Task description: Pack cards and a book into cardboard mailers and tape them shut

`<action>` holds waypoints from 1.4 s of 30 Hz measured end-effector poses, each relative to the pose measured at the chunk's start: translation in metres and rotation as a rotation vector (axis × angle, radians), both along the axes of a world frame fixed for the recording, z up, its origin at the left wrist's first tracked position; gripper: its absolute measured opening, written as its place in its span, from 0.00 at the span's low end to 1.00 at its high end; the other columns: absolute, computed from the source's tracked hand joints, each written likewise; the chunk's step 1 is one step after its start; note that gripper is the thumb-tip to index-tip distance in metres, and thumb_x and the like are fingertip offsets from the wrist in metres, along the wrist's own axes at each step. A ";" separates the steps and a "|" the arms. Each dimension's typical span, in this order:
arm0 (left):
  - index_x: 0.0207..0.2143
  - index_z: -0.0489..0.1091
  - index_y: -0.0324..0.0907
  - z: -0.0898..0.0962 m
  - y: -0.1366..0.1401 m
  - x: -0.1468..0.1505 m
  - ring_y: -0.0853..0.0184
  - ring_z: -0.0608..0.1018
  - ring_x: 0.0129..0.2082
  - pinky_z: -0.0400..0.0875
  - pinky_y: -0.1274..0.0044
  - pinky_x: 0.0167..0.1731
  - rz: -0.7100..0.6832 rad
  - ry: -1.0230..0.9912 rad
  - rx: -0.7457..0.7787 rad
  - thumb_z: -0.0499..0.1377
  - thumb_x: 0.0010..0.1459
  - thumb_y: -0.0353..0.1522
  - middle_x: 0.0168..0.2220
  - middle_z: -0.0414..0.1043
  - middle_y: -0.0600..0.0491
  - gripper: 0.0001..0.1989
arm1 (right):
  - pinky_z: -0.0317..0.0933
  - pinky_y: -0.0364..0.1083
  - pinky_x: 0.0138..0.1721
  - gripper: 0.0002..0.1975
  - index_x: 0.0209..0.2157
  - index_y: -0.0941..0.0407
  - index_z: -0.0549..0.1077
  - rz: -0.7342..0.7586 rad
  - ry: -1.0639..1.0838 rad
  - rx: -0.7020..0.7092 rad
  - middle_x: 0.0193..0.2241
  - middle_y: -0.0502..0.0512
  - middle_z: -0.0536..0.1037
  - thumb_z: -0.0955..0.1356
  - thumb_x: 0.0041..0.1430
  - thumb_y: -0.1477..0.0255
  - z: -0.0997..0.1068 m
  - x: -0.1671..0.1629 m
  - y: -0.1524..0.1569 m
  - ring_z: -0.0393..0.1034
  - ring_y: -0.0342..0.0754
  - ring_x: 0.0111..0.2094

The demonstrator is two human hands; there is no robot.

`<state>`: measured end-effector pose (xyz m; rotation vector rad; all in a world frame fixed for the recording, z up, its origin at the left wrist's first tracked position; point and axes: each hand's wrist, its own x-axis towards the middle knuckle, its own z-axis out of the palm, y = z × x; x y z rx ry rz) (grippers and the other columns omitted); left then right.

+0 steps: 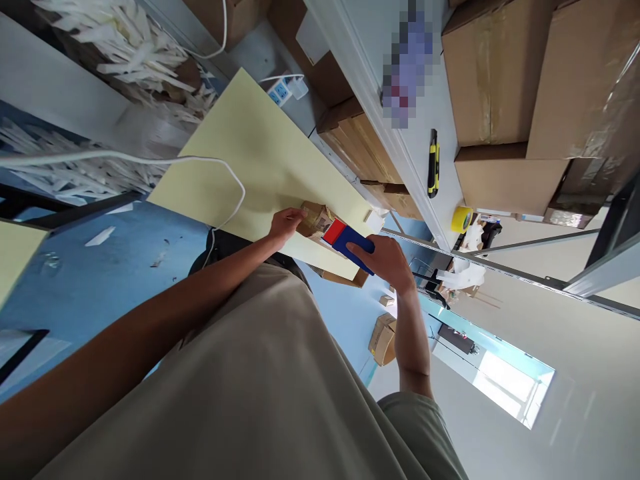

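Observation:
A small brown cardboard box, with clear tape on it, rests on the pale yellow tabletop. My left hand has its fingers closed on the near left corner of that box. In my right hand is a flat, blue and red rectangular object; its kind is not clear. Its red end points toward the cardboard box and overlaps it in view; I cannot tell whether they touch. The fingers wrap around the blue end.
A white cable crosses the table's left part. Behind the table are a power strip and cardboard boxes. The shelf holds a yellow-black utility knife and a yellow tape roll. An open carton stands on the blue floor.

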<state>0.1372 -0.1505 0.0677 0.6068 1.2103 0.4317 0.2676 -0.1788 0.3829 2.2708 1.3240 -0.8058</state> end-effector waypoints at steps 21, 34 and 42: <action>0.80 0.61 0.47 0.009 -0.002 -0.010 0.50 0.79 0.57 0.78 0.59 0.60 -0.561 -0.147 0.728 0.74 0.53 0.36 0.59 0.74 0.43 0.54 | 0.57 0.47 0.34 0.27 0.41 0.55 0.82 0.122 -0.140 -0.236 0.35 0.61 0.86 0.68 0.79 0.45 0.006 -0.031 0.024 0.81 0.55 0.38; 0.54 0.83 0.40 0.041 0.011 0.004 0.46 0.78 0.57 0.77 0.62 0.58 -0.955 0.139 1.076 0.69 0.59 0.26 0.55 0.73 0.38 0.19 | 0.62 0.47 0.38 0.33 0.49 0.57 0.84 0.180 -0.180 -0.281 0.43 0.66 0.89 0.64 0.80 0.42 0.008 -0.029 0.005 0.84 0.59 0.45; 0.58 0.81 0.45 0.010 -0.005 -0.003 0.48 0.79 0.59 0.77 0.62 0.62 -0.907 0.122 0.968 0.73 0.59 0.32 0.56 0.75 0.42 0.23 | 0.60 0.47 0.37 0.29 0.46 0.57 0.85 0.101 -0.156 -0.343 0.44 0.65 0.90 0.66 0.80 0.45 -0.005 0.024 -0.027 0.84 0.57 0.46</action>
